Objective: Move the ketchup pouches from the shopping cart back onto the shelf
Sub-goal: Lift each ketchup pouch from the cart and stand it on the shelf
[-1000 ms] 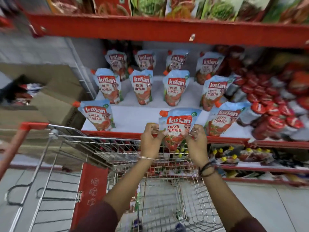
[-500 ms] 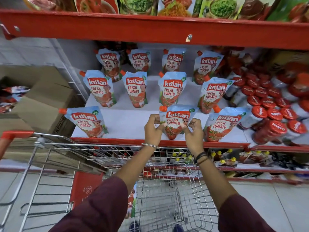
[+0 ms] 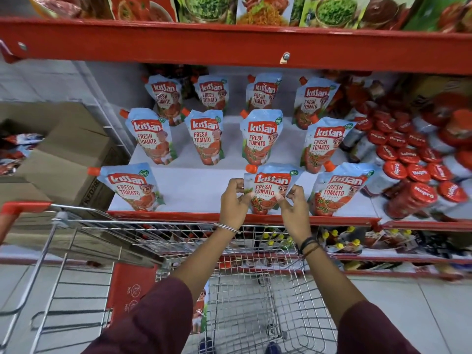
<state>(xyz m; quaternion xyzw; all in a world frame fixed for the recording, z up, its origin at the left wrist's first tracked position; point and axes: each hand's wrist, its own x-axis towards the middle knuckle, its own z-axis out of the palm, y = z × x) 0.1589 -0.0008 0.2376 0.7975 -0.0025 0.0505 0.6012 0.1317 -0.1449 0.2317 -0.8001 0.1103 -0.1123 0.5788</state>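
At the front edge of the white shelf (image 3: 204,192), both hands pinch one ketchup pouch (image 3: 268,190) upright: the left hand (image 3: 233,203) has its fingers closed on the pouch's left edge and the right hand (image 3: 293,208) has its fingers closed on the right edge, the pouch's base at the shelf's red lip. Ten more pouches stand on the shelf in rows behind and to either side, with red-capped jars (image 3: 413,172) to the right. Below the arms, the cart (image 3: 255,302) holds another pouch (image 3: 201,310) against its near-left wall.
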